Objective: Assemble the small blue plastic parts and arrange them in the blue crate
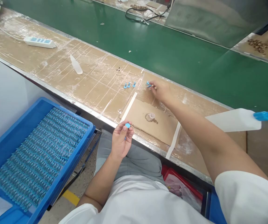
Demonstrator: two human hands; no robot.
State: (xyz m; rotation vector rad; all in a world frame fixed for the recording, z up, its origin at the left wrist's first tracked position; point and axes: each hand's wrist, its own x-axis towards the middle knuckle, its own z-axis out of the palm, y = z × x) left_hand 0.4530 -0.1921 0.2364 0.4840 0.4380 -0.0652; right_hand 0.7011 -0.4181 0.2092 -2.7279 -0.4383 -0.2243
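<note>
My left hand point(121, 141), just in front of the table edge, is closed round a small blue plastic piece with a flat round head point(127, 125). The rest of that piece is mostly hidden by the fingers. Further out over the table, my right hand point(160, 89) pinches at small blue parts point(148, 84); how many its fingers hold is too small to make out. To the left of that hand, three blue pegs with round bases point(129, 85) stand upright in a short row. Between my arms lies a cardboard sheet point(164, 129) bearing a small clear cup point(150, 117).
A blue tray point(44, 100) full of rows of blue parts stands at left, below the table. On the table are a white squeeze bottle point(76, 65), a power strip point(39, 42) and tiny dark bits point(118, 69). A large white bottle with blue nozzle point(241, 119) lies right, beyond my forearm. A green belt point(115, 34) runs behind.
</note>
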